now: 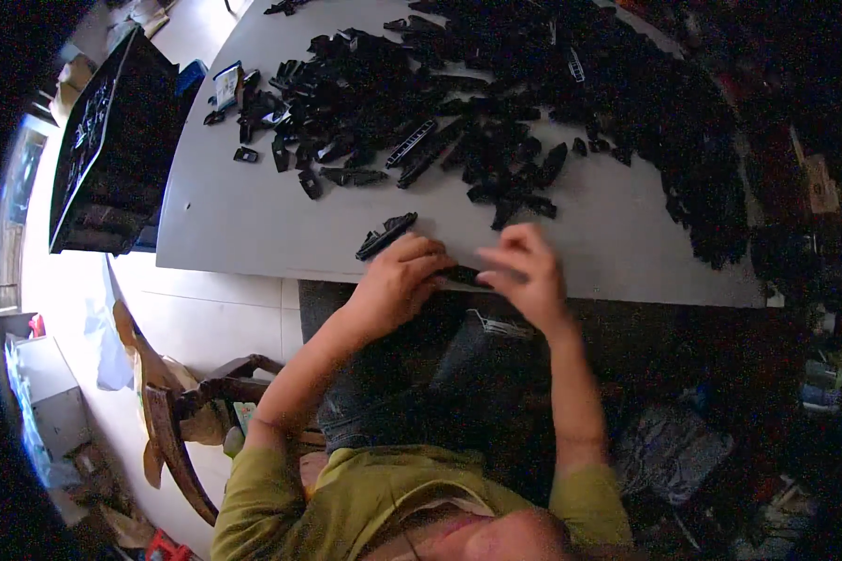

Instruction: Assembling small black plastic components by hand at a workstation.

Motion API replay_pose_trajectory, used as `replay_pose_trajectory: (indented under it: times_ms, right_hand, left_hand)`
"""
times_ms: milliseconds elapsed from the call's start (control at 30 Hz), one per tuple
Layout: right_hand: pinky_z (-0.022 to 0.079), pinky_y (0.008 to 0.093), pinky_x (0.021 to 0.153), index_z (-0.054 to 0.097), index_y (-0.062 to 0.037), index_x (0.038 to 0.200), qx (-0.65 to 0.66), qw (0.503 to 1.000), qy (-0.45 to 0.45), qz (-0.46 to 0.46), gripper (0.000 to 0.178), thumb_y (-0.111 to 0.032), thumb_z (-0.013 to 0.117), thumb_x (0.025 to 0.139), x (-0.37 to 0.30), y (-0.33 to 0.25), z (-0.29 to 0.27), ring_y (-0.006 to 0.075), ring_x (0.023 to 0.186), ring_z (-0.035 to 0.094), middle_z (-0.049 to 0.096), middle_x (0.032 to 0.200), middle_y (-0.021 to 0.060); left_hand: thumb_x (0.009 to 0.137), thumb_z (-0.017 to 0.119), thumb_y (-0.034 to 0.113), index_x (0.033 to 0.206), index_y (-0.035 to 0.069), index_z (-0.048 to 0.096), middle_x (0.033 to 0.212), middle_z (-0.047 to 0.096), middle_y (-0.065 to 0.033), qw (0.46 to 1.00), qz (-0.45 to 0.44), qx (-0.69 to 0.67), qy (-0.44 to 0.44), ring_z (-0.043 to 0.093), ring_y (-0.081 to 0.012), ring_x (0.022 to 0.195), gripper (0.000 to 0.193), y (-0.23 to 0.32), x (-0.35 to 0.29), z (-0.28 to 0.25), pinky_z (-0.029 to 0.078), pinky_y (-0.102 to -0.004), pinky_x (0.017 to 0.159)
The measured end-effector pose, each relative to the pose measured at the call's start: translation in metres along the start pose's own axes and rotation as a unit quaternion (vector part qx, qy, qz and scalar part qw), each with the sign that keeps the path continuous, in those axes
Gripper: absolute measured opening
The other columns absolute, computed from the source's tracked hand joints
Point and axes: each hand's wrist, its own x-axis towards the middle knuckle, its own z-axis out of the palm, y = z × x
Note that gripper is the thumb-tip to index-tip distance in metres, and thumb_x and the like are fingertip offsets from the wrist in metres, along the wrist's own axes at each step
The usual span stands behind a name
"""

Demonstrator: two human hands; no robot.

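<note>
At the table's near edge my left hand point(404, 280) is closed on a narrow black plastic part point(463, 274), most of it hidden by the fingers. My right hand point(530, 280) is beside the part's right end, slightly blurred, thumb and forefinger apart; whether it touches the part is unclear. Just beyond the left knuckles a separate black plastic piece point(386, 236) lies on the grey table point(281, 220).
A large heap of black plastic parts point(346, 93) covers the far side and right of the table. A small packet point(226, 86) lies at the heap's left. Black crates point(112, 140) stand left of the table; a wooden chair point(173, 430) is lower left.
</note>
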Motion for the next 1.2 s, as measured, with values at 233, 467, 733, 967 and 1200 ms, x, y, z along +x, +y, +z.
replay_pose_trajectory:
  times_ms: [233, 467, 733, 967, 1200]
  right_hand:
    - [0.044, 0.0326, 0.064, 0.062, -0.0066, 0.099, -0.242, 0.919, 0.275, 0.147, 0.026, -0.017, 0.070, 0.076, 0.013, 0.040, -0.019, 0.0198, 0.073, 0.053, 0.053, 0.091, 0.0058]
    - [0.045, 0.0323, 0.063, 0.059, -0.0039, 0.096, -0.224, 0.924, 0.263, 0.165, 0.024, -0.015, 0.068, 0.077, 0.011, 0.025, -0.019, 0.0204, 0.071, 0.054, 0.055, 0.080, 0.0059]
    - [0.048, 0.0313, 0.063, 0.058, -0.0037, 0.099, -0.085, 0.923, 0.326, 0.187, 0.022, -0.014, 0.066, 0.081, 0.001, 0.038, -0.015, 0.0164, 0.069, 0.058, 0.062, 0.079, 0.0068]
    - [0.047, 0.0285, 0.064, 0.056, -0.0024, 0.100, -0.054, 0.923, 0.333, 0.186, 0.022, -0.012, 0.065, 0.081, 0.004, 0.045, -0.016, 0.0127, 0.069, 0.056, 0.061, 0.083, 0.0035]
    - [0.046, 0.0266, 0.066, 0.056, -0.0039, 0.099, 0.013, 0.919, 0.355, 0.170, 0.023, -0.011, 0.065, 0.079, -0.006, 0.044, -0.013, 0.0132, 0.072, 0.056, 0.060, 0.085, 0.0034]
  left_hand:
    - [0.070, 0.064, 0.004, 0.098, 0.003, 0.060, 0.099, 0.055, -0.0108, 0.997, 0.056, 0.010, -0.045, 0.053, -0.0291, 0.090, 0.028, 0.008, -0.009, -0.002, 0.047, -0.0367, 0.078]
    - [0.075, 0.061, 0.014, 0.108, 0.008, 0.059, 0.106, 0.055, -0.0145, 0.995, 0.068, 0.028, -0.061, 0.053, -0.0328, 0.096, 0.034, 0.008, -0.032, 0.000, 0.046, -0.0403, 0.081]
    - [0.074, 0.066, 0.023, 0.129, 0.012, 0.045, 0.092, 0.059, -0.0095, 0.986, -0.050, 0.153, 0.042, 0.057, -0.0274, 0.084, 0.060, 0.031, -0.022, -0.012, 0.048, -0.0383, 0.069]
    - [0.077, 0.065, 0.028, 0.130, 0.013, 0.041, 0.084, 0.062, -0.0053, 0.941, -0.128, 0.280, 0.142, 0.060, -0.0248, 0.064, 0.060, 0.018, -0.021, -0.010, 0.048, -0.0374, 0.053]
    - [0.078, 0.064, 0.032, 0.119, 0.012, 0.051, 0.085, 0.061, -0.0048, 0.921, -0.186, 0.314, 0.137, 0.061, -0.0244, 0.066, 0.048, 0.028, -0.030, -0.005, 0.048, -0.0364, 0.052]
